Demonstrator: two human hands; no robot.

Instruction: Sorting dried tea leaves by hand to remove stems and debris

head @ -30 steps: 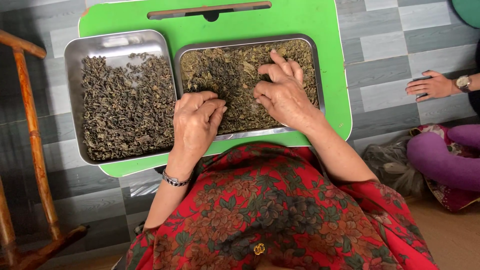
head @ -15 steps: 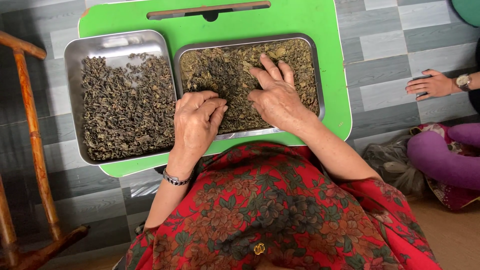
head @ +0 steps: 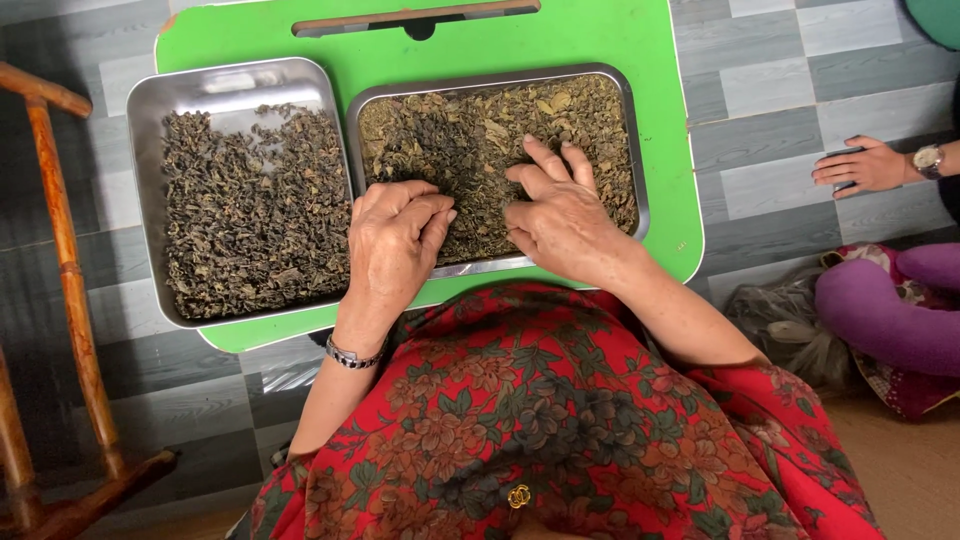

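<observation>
The right hand (head: 562, 222) has slid left across the tea leaves (head: 470, 140).

My left hand (head: 392, 240) sits palm down, its fingers curled inward with the fingertips bent toward the right, knuckles raised; the left wrist is straight and the forearm runs down and back toward my body. My right hand (head: 560, 215) lies flatter, fingers spread and reaching up and to the left, the thumb tucked low; its wrist bends slightly, and the right forearm slants away down to the right. The two hands are near each other, not touching; neither one grips anything.
</observation>
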